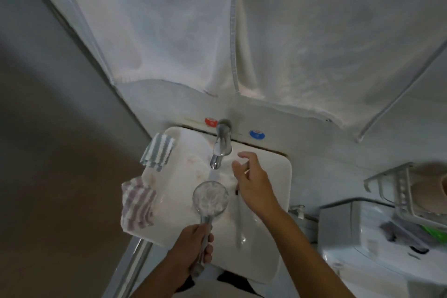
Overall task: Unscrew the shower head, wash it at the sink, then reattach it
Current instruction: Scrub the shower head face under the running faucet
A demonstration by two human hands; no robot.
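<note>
- White towels (242, 31) hang on the wall above a small white sink (278, 176) with water running from the tap (221, 150).
- Left hand (193, 247) grips the shower head (210, 198) by its handle, face up under the stream.
- Right hand (251, 181) hovers beside the tap, fingers loosely spread, holding nothing.
- Best practice: tilt the face so water sweeps every nozzle, and rub with the free fingers.

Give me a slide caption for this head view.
Left hand holds the round chrome shower head under the running chrome tap; right hand hovers open.
</note>
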